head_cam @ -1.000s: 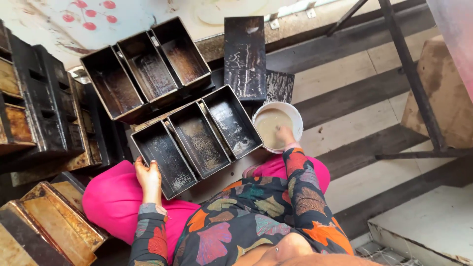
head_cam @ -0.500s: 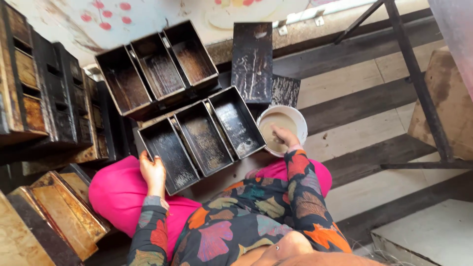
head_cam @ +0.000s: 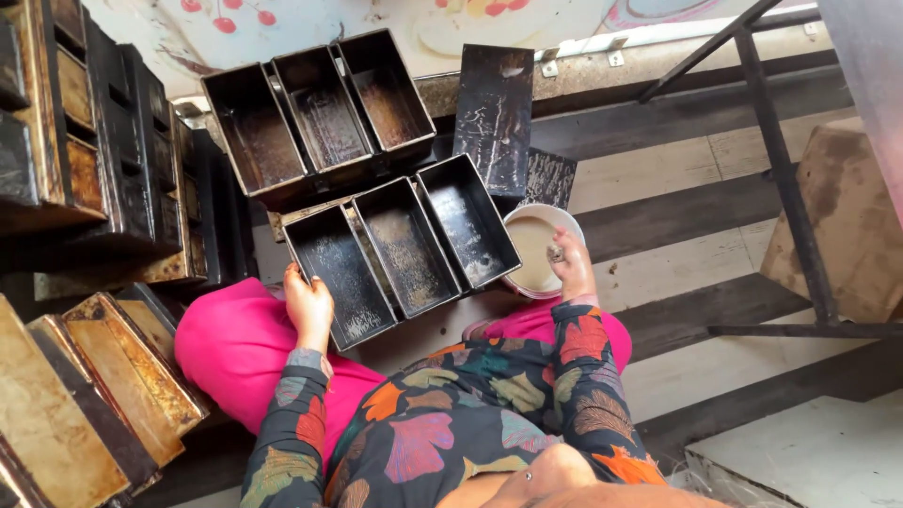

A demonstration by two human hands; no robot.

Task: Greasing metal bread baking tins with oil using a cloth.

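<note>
A black three-compartment loaf pan (head_cam: 400,249) rests tilted in front of me, against my pink-covered knees. My left hand (head_cam: 308,309) grips its near left corner. My right hand (head_cam: 570,266) reaches into a white bowl (head_cam: 519,226) of pale brownish liquid at the pan's right and pinches something small, hard to make out. A second black three-compartment pan (head_cam: 320,118) lies just behind the first.
Stacks of worn loaf pans (head_cam: 94,160) stand on edge at the left, with more rusty ones (head_cam: 85,395) at the lower left. A flat black tray (head_cam: 496,118) leans behind the bowl. A metal frame (head_cam: 785,179) crosses the striped floor at the right.
The view has shifted slightly. My right hand stays in the bowl and has moved a little within it. My left hand keeps its hold on the pan's corner.
</note>
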